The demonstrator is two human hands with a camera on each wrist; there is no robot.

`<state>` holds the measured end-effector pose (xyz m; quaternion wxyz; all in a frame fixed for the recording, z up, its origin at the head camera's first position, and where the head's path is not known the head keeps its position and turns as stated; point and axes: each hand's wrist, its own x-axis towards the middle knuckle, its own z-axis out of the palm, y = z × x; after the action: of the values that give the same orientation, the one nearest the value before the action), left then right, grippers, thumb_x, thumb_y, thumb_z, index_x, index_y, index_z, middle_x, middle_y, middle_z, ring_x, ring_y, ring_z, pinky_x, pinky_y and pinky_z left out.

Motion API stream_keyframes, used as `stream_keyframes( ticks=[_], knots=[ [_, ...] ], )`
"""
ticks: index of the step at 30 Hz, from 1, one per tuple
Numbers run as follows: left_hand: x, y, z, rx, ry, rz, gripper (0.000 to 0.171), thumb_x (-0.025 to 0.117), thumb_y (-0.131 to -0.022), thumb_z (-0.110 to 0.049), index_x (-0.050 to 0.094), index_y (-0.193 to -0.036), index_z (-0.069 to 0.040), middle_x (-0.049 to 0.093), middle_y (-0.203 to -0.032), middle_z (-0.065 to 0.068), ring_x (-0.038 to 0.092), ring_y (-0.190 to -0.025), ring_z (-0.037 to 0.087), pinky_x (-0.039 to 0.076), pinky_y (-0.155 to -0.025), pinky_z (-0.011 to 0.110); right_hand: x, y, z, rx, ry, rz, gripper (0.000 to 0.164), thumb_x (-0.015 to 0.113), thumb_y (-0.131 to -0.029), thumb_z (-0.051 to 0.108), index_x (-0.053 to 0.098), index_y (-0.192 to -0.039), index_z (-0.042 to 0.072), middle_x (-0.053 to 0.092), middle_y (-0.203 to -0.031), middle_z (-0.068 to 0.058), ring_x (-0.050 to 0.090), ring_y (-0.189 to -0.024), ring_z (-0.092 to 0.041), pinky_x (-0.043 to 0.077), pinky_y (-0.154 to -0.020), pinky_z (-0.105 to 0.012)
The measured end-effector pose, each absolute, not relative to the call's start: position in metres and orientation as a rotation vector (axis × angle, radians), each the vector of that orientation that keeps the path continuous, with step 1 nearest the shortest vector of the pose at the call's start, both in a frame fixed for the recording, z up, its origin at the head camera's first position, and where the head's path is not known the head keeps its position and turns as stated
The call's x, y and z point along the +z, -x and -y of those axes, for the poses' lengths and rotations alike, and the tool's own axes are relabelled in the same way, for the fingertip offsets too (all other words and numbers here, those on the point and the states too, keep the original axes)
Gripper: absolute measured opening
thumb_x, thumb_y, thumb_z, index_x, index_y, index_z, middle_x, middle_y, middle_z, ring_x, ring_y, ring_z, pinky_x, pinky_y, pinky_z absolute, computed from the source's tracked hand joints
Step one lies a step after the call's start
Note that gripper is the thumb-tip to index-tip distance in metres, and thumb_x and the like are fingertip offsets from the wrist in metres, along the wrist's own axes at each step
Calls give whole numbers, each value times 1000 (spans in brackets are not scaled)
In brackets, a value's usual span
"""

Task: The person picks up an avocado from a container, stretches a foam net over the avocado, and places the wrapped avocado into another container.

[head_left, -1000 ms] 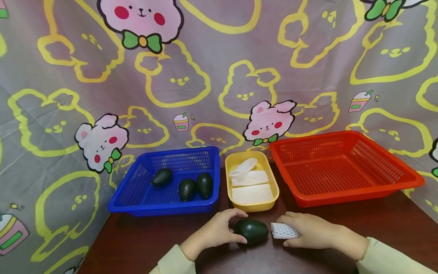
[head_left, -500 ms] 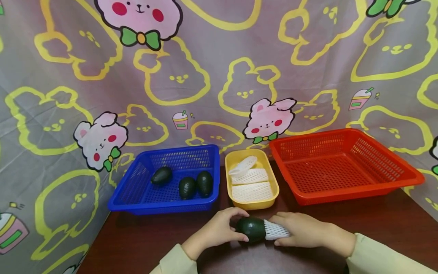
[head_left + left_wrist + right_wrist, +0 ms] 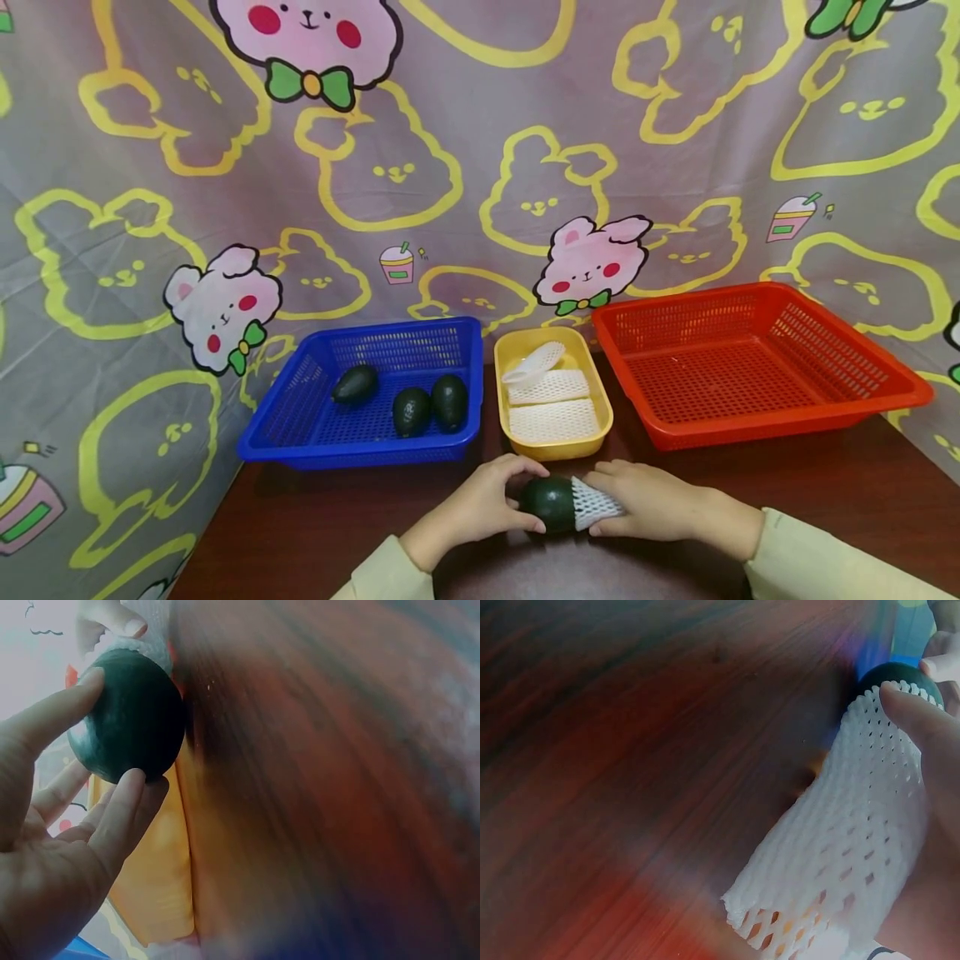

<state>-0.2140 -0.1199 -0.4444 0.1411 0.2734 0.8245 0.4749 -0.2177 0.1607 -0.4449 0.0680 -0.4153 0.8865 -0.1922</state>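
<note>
A dark green avocado [image 3: 548, 503] lies low over the front of the table, its rounded end in my left hand [image 3: 487, 503]. In the left wrist view, thumb and fingers curl round that avocado [image 3: 135, 720]. My right hand [image 3: 648, 502] grips a white foam net sleeve [image 3: 594, 503], whose mouth is stretched over the avocado's right end. The right wrist view shows the foam net sleeve [image 3: 840, 817] running back along my right palm, its far end open and loose. My right thumb presses near the sleeve's mouth.
Behind the hands stands a yellow tray [image 3: 555, 451] with several foam net sleeves [image 3: 553, 422]. A blue basket [image 3: 352, 454] at left holds three avocados [image 3: 411, 412]. The red basket [image 3: 750, 433] is at right. A patterned cloth [image 3: 480, 167] hangs behind.
My right hand has moved left with the foam net sleeve, whose mouth has gone from beside the avocado to over its right end. My left hand keeps its grip, nearly still.
</note>
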Motion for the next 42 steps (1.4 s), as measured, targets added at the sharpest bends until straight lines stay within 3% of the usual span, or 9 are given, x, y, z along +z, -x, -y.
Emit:
stream_keyframes(
  ticks=[7,14,22,31,42],
  knots=[
    [-445,214,122,1396,-780,-2340,55,90,-77,-2,67,-126,-13,60,-123,0,62,-110,11,55,-78,21,-443,218,-158,-587,1263,-2655,57,75,-90,52,64,-132,15,59,-111,11,54,-98,-5,51,-81,-32],
    [-450,213,120,1420,-782,-2352,54,91,-75,-4,67,-123,-11,62,-120,0,61,-107,8,56,-75,20,-446,220,-149,-623,1201,-2634,60,80,-86,51,63,-127,11,60,-110,10,55,-96,-4,51,-80,-31],
    [-452,214,119,1390,-813,-2402,53,93,-74,-9,69,-121,-12,64,-117,-2,61,-103,8,56,-74,20,-449,225,-141,-696,1218,-2599,55,86,-81,47,63,-119,15,59,-105,13,55,-91,-2,51,-79,-30],
    [-445,216,115,1248,-895,-2495,55,96,-70,-14,69,-118,-15,65,-113,-9,61,-103,2,50,-94,24,-448,225,-135,-708,1220,-2592,61,89,-76,49,61,-118,14,59,-103,14,55,-90,-2,52,-80,-29],
    [-438,216,107,1197,-928,-2532,55,99,-65,-12,69,-111,-14,67,-110,-7,62,-100,1,51,-91,22,-446,222,-126,-742,1173,-2588,70,94,-70,43,57,-121,12,59,-100,14,56,-87,-1,52,-79,-28]
  ],
)
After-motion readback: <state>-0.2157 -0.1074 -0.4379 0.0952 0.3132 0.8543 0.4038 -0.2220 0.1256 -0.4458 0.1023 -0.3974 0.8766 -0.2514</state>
